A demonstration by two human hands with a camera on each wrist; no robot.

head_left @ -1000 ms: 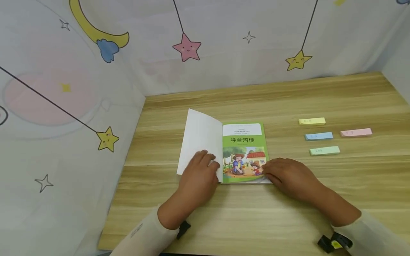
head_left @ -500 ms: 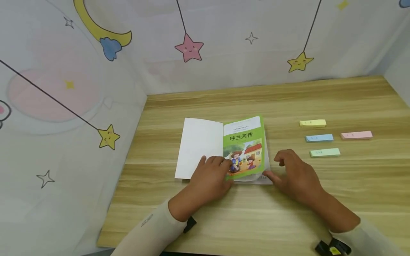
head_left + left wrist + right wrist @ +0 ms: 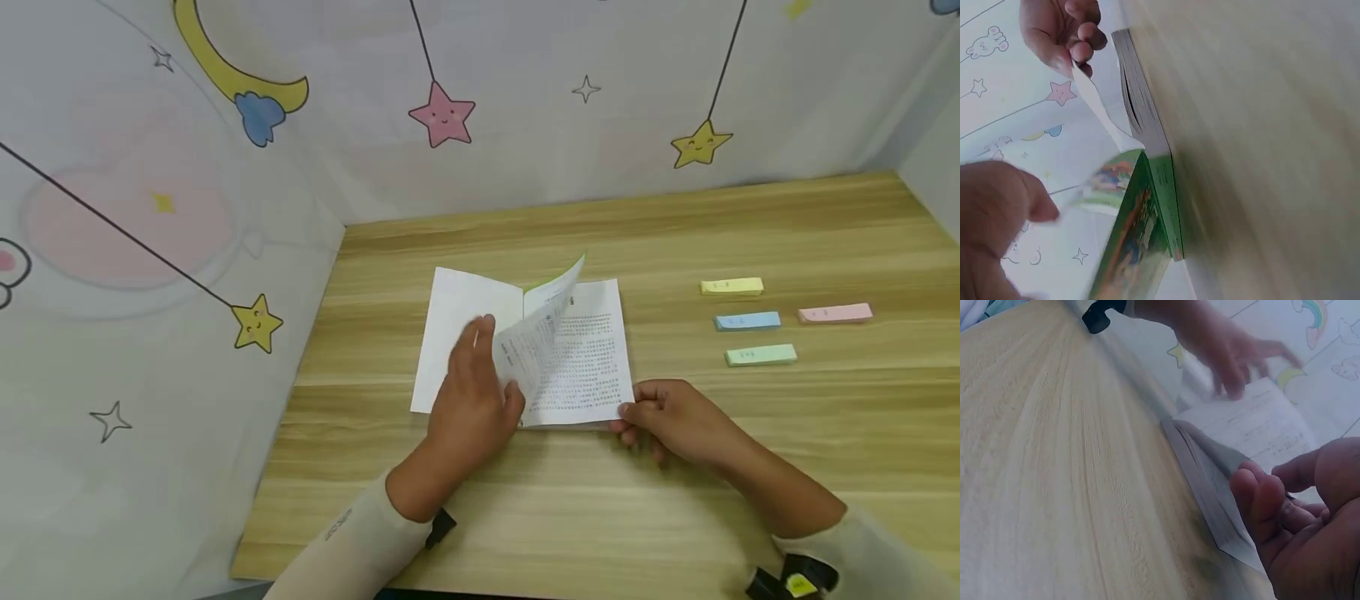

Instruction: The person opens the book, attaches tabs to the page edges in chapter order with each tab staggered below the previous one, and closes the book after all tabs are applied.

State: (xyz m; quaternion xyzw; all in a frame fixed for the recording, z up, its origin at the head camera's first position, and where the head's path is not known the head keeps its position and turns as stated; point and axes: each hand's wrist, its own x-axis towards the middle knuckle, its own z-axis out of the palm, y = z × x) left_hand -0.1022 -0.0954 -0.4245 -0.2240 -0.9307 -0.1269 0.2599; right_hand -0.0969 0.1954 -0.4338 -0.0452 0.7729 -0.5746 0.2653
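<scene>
A paperback book point(image 3: 592, 367) lies open on the wooden table, its white inside cover point(image 3: 457, 333) spread to the left. The title page point(image 3: 551, 292) stands raised and curving leftward in mid-turn, over a page of printed text. My left hand point(image 3: 472, 396), fingers extended, is at the raised leaf's left side. With thumb and fingers, my right hand point(image 3: 667, 417) pinches a few pages at the lower right corner. The left wrist view shows those pages lifted off the thicker page block point(image 3: 1141, 94); the green cover point(image 3: 1135, 237) hangs at the spine side.
To the right of the book lie several small folded paper strips: yellow point(image 3: 731, 287), blue point(image 3: 747, 322), pink point(image 3: 835, 313) and green point(image 3: 761, 356). A white cloth backdrop point(image 3: 517, 167) printed with stars and a moon encloses the back and left of the table.
The green illustrated title page has lifted and swung leftward, uncovering a text page. My left hand has moved slightly left with fingers raised; my right hand has gone from the page edge to pinching the corner.
</scene>
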